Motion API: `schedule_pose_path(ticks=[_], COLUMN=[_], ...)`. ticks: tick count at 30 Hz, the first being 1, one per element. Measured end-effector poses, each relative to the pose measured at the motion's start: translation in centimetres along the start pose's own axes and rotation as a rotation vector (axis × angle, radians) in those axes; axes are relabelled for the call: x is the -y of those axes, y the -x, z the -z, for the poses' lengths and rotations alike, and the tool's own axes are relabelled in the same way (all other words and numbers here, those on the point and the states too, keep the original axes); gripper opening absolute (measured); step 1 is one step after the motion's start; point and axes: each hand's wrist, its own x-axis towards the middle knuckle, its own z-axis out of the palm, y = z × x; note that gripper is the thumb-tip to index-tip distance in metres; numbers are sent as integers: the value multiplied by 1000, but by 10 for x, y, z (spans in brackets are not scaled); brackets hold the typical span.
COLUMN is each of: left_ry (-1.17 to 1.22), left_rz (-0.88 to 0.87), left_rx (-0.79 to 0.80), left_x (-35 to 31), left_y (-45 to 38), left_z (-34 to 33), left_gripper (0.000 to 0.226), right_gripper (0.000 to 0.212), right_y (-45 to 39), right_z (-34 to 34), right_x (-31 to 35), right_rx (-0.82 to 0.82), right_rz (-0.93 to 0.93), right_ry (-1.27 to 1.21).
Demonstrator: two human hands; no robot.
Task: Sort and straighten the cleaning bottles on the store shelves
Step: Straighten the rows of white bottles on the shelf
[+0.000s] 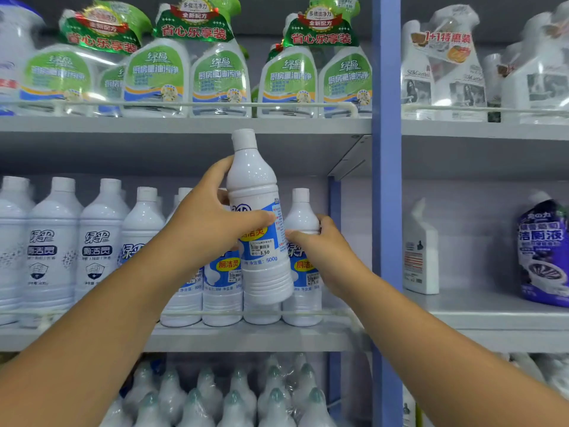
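My left hand [204, 218] grips a white bottle with a blue and yellow label [257, 186], lifted clear above the middle shelf [246, 335] and tilted slightly. My right hand [320, 241] is wrapped around the shoulder of the rightmost white bottle [303, 217], which stands upright on that shelf. Several matching blue-label bottles [221, 291] stand in a row below the lifted one. To the left stand white bottles with dark labels [98, 241].
Green-label spray bottles in plastic wrap [220, 75] fill the top shelf. A blue upright post [386, 180] divides the shelving. Right of it stand a white angled-neck bottle [420, 251] and a purple refill pouch [543, 254]. Wrapped bottle packs [234, 399] sit on the lower shelf.
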Motion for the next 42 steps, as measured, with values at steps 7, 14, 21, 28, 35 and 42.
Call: schedule_pose_path(ticks=[7, 14, 21, 28, 35, 42], left_ry=[18, 26, 10, -30, -89, -95], left_rz=[-12, -68, -107, -99, -16, 32], left_rx=[31, 80, 115, 103, 240, 213], left_x=[-5, -14, -20, -36, -58, -45], left_y=[1, -1, 1, -16, -36, -46], left_z=[-10, -35, -58, -57, -63, -86], left_gripper=[87, 87, 82, 33, 40, 40], right_gripper=[75, 55, 30, 23, 23, 30], right_y=[15, 47, 38, 25, 19, 66], right_z=[10, 35, 50, 58, 71, 114], right_x=[23, 90, 111, 105, 100, 91], right_rx=[-44, -24, -32, -17, -1, -82], right_rz=[97, 401, 440, 385, 325, 492], right_ry=[45, 154, 317, 256, 192, 76])
